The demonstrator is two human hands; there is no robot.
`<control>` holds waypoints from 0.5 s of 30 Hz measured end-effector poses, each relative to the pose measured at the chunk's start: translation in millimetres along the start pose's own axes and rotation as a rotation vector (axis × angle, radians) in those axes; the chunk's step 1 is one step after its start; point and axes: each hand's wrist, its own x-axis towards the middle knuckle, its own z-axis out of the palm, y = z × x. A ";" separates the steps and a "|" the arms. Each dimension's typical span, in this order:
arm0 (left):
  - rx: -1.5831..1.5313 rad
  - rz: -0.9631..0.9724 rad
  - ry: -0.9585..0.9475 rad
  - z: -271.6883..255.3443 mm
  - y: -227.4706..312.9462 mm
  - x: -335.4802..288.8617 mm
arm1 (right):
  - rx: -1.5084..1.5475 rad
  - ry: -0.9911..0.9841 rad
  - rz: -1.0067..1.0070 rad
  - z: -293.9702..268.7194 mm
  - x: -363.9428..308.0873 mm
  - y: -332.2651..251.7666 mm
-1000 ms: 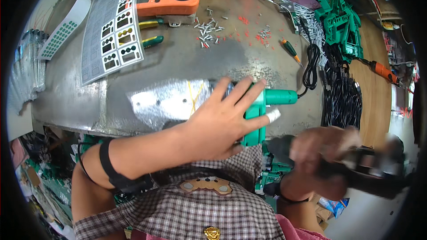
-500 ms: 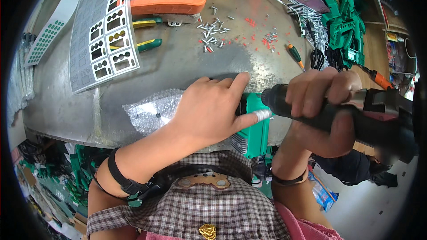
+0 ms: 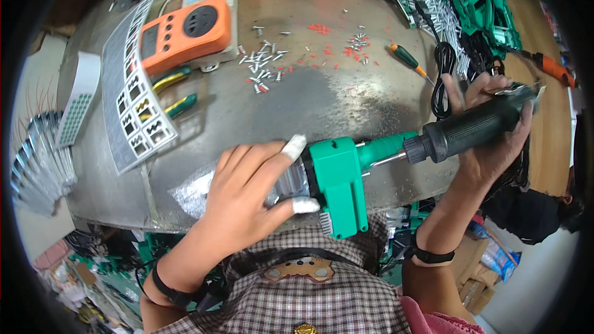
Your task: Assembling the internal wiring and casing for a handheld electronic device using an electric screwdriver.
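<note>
My left hand (image 3: pixel 250 182), its thumb and a fingertip wrapped in white tape, grips the dark end of a green plastic tool housing (image 3: pixel 340 176) near the table's front edge. Bubble wrap (image 3: pixel 192 193) shows under this hand. A tapered green part of the housing extends to the right. In my right hand (image 3: pixel 495 133) is a black electric screwdriver (image 3: pixel 476 131), held almost level. Its metal bit (image 3: pixel 388 160) points left at the housing's right side; whether its tip sits on a screw I cannot tell.
On the metal table (image 3: pixel 272 108) lie loose screws (image 3: pixel 263 62), small red pieces (image 3: pixel 320 29) and a green-orange screwdriver (image 3: pixel 408 60). An orange meter (image 3: pixel 185 32), pliers (image 3: pixel 179 106) and a sticker sheet (image 3: pixel 127 96) are at the left. Green housings (image 3: pixel 479 9) pile up at the far right.
The green housing has come out from beneath my left hand and shows more fully. The electric screwdriver has moved right and tilted, baring its bit. My view has shifted.
</note>
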 end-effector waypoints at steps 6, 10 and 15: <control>0.012 0.011 0.008 -2.4 -2.5 2.9 | 0.148 0.386 -0.174 -36.1 -4.3 17.3; -0.029 0.006 -0.009 -1.2 -4.7 7.1 | 0.177 0.357 -0.161 -40.5 -4.1 20.8; -0.045 0.008 0.002 0.7 -7.3 6.6 | 0.233 0.320 -0.117 -41.6 -4.3 20.7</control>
